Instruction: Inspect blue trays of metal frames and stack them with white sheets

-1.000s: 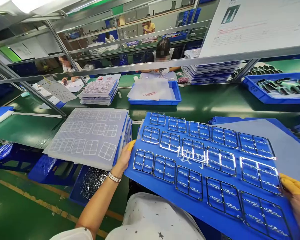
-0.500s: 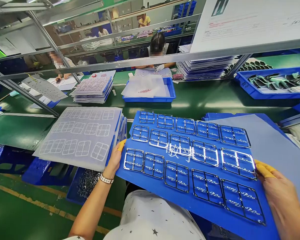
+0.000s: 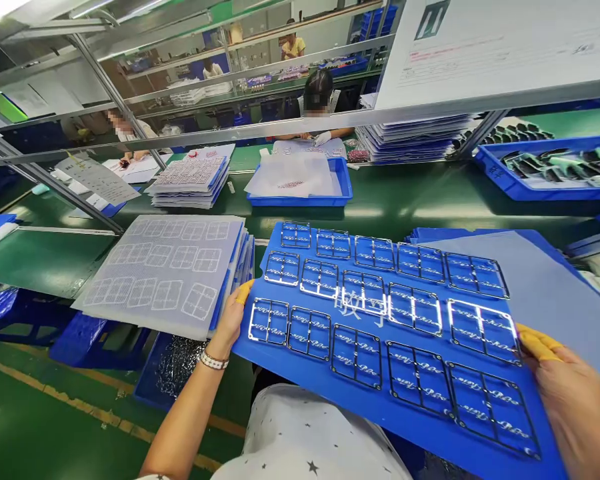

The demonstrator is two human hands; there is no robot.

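A blue sheet [image 3: 300,373] is held in front of me by its two side edges. Several square metal frames [image 3: 415,308] with script lettering lie on it in three rows. My left hand [image 3: 234,313], with a yellow cover on a fingertip, grips the sheet's left edge. On the right edge, my right hand [image 3: 563,373] is closed, its yellow-covered fingers on top and the thumb hidden. Left of the sheet is a stack topped by a translucent sheet [image 3: 155,267], through which similar frames show pale.
More blue sheets under a pale sheet [image 3: 550,280] lie at the right. Beyond the bench are a blue tray [image 3: 300,199], stacked sheets [image 3: 190,180] and a tray of dark parts [image 3: 530,190]. A metal rail [image 3: 260,130] crosses ahead. A person [image 3: 317,97] sits opposite.
The blue sheet and my right hand sit slightly further right and lower in view. The background has shifted a little to the right. Both hands keep their hold.
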